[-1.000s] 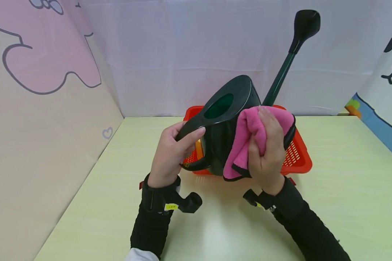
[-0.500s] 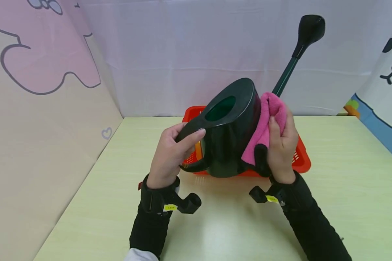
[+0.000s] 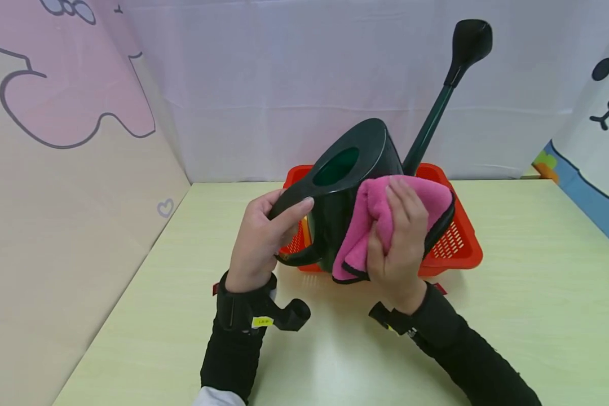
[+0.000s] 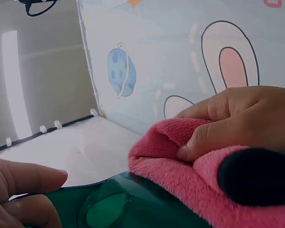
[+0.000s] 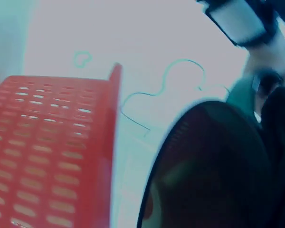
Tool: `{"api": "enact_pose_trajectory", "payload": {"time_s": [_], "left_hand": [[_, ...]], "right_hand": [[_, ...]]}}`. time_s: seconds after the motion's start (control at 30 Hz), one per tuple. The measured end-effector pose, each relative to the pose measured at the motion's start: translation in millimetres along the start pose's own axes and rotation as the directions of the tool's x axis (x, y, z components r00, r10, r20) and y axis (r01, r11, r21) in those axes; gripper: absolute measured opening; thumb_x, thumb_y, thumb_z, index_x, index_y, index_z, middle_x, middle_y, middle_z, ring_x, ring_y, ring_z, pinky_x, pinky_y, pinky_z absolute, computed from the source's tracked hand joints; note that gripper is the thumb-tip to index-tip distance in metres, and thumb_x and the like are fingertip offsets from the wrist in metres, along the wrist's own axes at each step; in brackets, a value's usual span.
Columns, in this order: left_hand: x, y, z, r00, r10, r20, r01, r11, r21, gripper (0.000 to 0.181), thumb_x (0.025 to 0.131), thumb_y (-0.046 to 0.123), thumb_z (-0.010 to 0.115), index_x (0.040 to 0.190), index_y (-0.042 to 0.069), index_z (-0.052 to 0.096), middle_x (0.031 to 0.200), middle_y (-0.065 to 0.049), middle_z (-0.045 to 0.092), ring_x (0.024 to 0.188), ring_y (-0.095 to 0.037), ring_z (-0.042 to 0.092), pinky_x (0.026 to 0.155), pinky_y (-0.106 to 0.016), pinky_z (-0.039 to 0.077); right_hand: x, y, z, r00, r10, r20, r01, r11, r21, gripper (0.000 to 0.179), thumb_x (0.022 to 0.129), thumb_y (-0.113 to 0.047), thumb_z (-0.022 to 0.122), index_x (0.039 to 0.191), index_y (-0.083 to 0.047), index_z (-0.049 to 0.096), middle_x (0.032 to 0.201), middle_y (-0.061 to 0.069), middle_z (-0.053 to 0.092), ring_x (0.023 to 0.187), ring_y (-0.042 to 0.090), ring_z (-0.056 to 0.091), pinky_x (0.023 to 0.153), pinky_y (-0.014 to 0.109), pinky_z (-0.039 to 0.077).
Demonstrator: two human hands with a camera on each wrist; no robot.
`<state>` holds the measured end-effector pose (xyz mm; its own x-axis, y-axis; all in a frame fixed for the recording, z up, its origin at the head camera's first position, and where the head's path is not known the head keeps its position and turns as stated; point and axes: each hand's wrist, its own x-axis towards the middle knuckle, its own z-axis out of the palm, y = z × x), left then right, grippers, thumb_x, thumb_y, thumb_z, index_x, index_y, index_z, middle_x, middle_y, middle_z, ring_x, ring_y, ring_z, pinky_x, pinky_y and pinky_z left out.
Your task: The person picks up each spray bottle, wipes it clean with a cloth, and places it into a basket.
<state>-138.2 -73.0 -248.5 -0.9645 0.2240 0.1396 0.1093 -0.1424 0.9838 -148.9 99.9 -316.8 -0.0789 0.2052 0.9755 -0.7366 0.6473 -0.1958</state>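
A dark green watering can (image 3: 330, 225) with a long spout (image 3: 428, 132) tilts in front of the basket, spout pointing up and to the right. My left hand (image 3: 264, 237) grips its handle, thumb lying along the top. In my right hand (image 3: 398, 242) is a folded pink cloth (image 3: 357, 237) with black edging, pressed against the can's right side. The left wrist view shows the bunched cloth (image 4: 166, 161) lying on the can's green surface, right thumb and fingers pinching it. The right wrist view is blurred; the can's dark body (image 5: 209, 166) fills its right part.
Behind the can stands a red-orange plastic basket (image 3: 462, 242) with slotted sides, largely hidden, with something yellow-orange partly visible at its left. The pale wooden table (image 3: 335, 349) runs back to a white curtain (image 3: 284, 84). Printed panels stand at both sides.
My right hand with the cloth went right and round the can's far side half a second ago, and is now back left across its front. The can swings slightly; the left hand keeps its grip.
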Motion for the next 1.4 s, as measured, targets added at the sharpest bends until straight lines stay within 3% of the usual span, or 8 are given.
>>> {"api": "enact_pose_trajectory", "payload": {"time_s": [0.13, 0.27, 0.43, 0.57, 0.67, 0.9, 1.2, 1.4], "left_hand": [[1.3, -1.9, 1.1, 1.0, 0.002, -0.004, -0.002, 1.0, 0.006, 0.009, 0.088, 0.01, 0.056, 0.09, 0.003, 0.05, 0.057, 0.001, 0.038, 0.05, -0.012, 0.036, 0.051, -0.023, 0.031], [1.9, -3.2, 2.9, 1.0, 0.003, -0.002, -0.003, 1.0, 0.015, 0.015, 0.087, 0.01, 0.056, 0.098, 0.0, 0.051, 0.061, 0.001, 0.042, 0.053, -0.012, 0.04, 0.054, -0.021, 0.038], [1.5, -2.9, 4.2, 1.0, 0.008, 0.002, -0.008, 1.0, 0.017, 0.018, 0.086, 0.009, 0.056, 0.1, -0.002, 0.051, 0.065, 0.0, 0.047, 0.054, -0.012, 0.043, 0.055, -0.021, 0.043], [1.1, -3.4, 5.1, 1.0, 0.018, -0.005, -0.018, 1.0, 0.009, 0.016, 0.086, 0.009, 0.056, 0.098, -0.001, 0.051, 0.063, 0.001, 0.045, 0.053, -0.012, 0.042, 0.054, -0.021, 0.041], [0.8, -3.8, 5.7, 1.0, 0.021, -0.005, -0.021, 1.0, 0.0, 0.013, 0.087, 0.009, 0.055, 0.096, 0.0, 0.051, 0.061, 0.001, 0.043, 0.051, -0.012, 0.04, 0.052, -0.021, 0.037], [-0.2, -1.4, 6.2, 1.0, -0.003, -0.017, 0.003, 1.0, 0.008, 0.009, 0.088, 0.01, 0.056, 0.09, 0.003, 0.05, 0.059, 0.001, 0.04, 0.05, -0.012, 0.037, 0.05, -0.022, 0.033], [-1.6, -2.6, 5.2, 1.0, -0.01, -0.02, 0.011, 1.0, 0.015, 0.013, 0.086, 0.012, 0.059, 0.091, 0.003, 0.051, 0.058, 0.0, 0.04, 0.049, -0.014, 0.036, 0.051, -0.02, 0.032], [-3.1, -1.6, 4.4, 1.0, -0.021, -0.011, 0.021, 1.0, 0.01, 0.013, 0.087, 0.013, 0.058, 0.092, 0.003, 0.051, 0.057, 0.001, 0.04, 0.049, -0.014, 0.036, 0.051, -0.02, 0.031]], "right_hand": [[-13.6, -7.9, 4.9, 0.976, -0.206, 0.069, 0.212, 0.972, -0.099, 0.032, 0.091, -0.025, 0.05, 0.111, -0.002, 0.056, 0.115, 0.017, 0.056, 0.116, 0.028, 0.048, 0.103, 0.039, 0.037], [-22.7, -18.3, 5.8, 0.888, -0.403, 0.222, 0.444, 0.878, -0.181, 0.028, 0.087, -0.022, 0.057, 0.11, -0.006, 0.058, 0.112, 0.015, 0.06, 0.111, 0.029, 0.05, 0.107, 0.043, 0.029], [-25.6, -25.5, 2.3, 0.796, -0.474, 0.376, 0.569, 0.797, -0.2, 0.031, 0.086, -0.021, 0.059, 0.115, -0.008, 0.058, 0.114, 0.011, 0.062, 0.108, 0.027, 0.052, 0.103, 0.045, 0.031], [-19.3, -18.9, 1.7, 0.822, -0.471, 0.319, 0.537, 0.828, -0.16, 0.029, 0.086, -0.021, 0.06, 0.111, -0.008, 0.059, 0.112, 0.012, 0.062, 0.108, 0.028, 0.051, 0.106, 0.043, 0.028], [-14.3, -11.8, 1.3, 0.883, -0.419, 0.211, 0.449, 0.886, -0.119, 0.026, 0.085, -0.021, 0.06, 0.108, -0.007, 0.059, 0.111, 0.012, 0.061, 0.11, 0.028, 0.051, 0.107, 0.041, 0.029], [-1.5, 2.1, -2.2, 0.993, -0.118, 0.03, 0.117, 0.993, 0.034, 0.03, 0.092, -0.024, 0.05, 0.109, 0.0, 0.056, 0.116, 0.014, 0.058, 0.118, 0.025, 0.048, 0.102, 0.037, 0.038], [19.8, 24.8, -12.8, 0.995, 0.096, 0.009, -0.096, 0.989, 0.108, 0.034, 0.089, -0.02, 0.05, 0.109, 0.008, 0.05, 0.104, 0.02, 0.058, 0.089, 0.023, 0.056, 0.09, 0.022, 0.045], [25.8, 39.7, -23.4, 0.951, 0.295, 0.094, -0.304, 0.948, 0.097, 0.037, 0.083, -0.011, 0.046, 0.112, 0.013, 0.047, 0.084, 0.023, 0.051, 0.075, 0.0, 0.044, 0.073, 0.012, 0.04]]}}
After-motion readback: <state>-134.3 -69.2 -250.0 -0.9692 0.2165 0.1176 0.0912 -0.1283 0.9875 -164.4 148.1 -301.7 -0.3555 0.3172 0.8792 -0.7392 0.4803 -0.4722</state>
